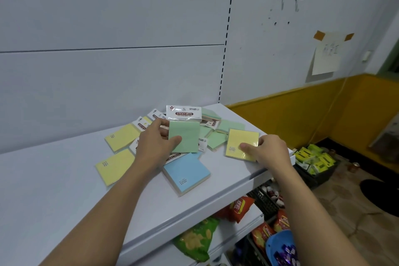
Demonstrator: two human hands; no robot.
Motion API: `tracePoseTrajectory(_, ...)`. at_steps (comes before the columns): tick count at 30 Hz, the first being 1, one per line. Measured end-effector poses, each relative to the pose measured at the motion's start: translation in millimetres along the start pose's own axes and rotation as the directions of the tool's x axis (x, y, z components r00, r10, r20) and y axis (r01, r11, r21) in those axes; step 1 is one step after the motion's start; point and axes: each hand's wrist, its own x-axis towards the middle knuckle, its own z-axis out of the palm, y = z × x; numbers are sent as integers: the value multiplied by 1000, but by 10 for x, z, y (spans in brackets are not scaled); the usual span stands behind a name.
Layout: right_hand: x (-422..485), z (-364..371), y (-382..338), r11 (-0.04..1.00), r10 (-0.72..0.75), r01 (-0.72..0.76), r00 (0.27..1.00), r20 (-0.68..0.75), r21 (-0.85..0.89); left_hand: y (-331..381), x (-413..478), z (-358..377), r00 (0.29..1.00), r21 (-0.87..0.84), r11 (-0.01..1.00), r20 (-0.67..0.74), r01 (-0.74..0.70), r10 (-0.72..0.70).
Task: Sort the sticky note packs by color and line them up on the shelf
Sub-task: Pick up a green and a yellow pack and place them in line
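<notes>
Crate (319, 177) of black plastic on the floor, beyond and right of the right hand (272, 151), holds yellow-green packets (313, 157); below that forearm a blue tub (278, 242) holds purple-wrapped sweets, cut off by the frame edge. Snack bags (239, 206), crinkled and glossy, lie on lower shelves, half hidden by the smooth white shelf (54, 190) above them. Left hand (154, 147) grips a green pack (185, 136), square and film-wrapped, thumb on its face and fingers behind it, over the pile. Right hand pinches a yellow pack (240, 142) near the shelf's edge, thumb on top. Under the left wrist lies a blue pack (186, 171); left of that hand, more yellow packs (121, 137); between the hands, other green packs (216, 138) overlap, their number hard to tell
</notes>
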Motion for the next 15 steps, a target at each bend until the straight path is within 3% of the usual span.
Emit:
tracePoseTrajectory(6,-46,-46,27,994,10,-4,998,-55,110,126,-28,-30,999,66,997,30,-40,38)
tracePoseTrajectory(15,-11,-139,-79,958,-145,164,985,-96,237,248,40,-60,997,107,992,44,-69,64)
